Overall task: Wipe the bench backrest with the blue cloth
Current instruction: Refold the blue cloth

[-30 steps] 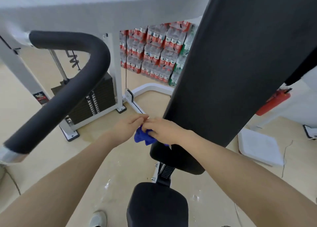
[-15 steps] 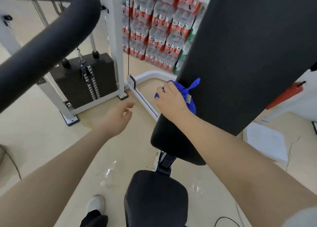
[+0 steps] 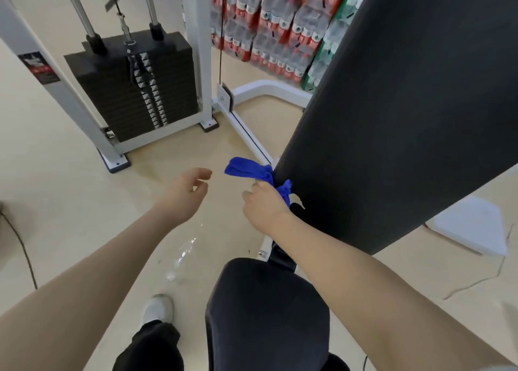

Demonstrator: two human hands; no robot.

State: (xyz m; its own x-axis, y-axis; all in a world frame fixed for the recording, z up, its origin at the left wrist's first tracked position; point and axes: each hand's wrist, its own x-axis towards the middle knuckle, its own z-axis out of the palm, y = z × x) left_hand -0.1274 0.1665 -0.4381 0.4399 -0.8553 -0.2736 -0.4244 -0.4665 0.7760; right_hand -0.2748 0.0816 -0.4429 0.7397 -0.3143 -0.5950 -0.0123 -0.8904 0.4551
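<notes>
Fingers (image 3: 253, 192) of the right hand (image 3: 265, 205): curled and clamped on the blue cloth (image 3: 249, 171), gripping its bunched middle. Fingers of the left hand (image 3: 186, 192): loosely curled, apart from the cloth, holding nothing, hovering above the floor (image 3: 70, 202).

Blue cloth: bunched, one end sticking out to the left beyond the knuckles, the other end touching the left edge of the bench backrest (image 3: 406, 118) near its lower end. Most of the cloth hangs off the pad rather than lying on it.

Bench backrest: dark padded panel, steeply tilted, rising up and to the right; its broad face shows no cloth on it. Bench seat (image 3: 266, 309): dark pad below the right forearm.

Step in hand, as judged: placing the cloth on the pad at the lower edge, a stroke just starting or ending.

Next move, as judged: spread the cloth flatter under the palm and carry it across the broad face; a bunched cloth will cover little per pass.

Surroundings: weight stack (image 3: 134, 84), stacked bottled-water packs (image 3: 274, 28).
</notes>
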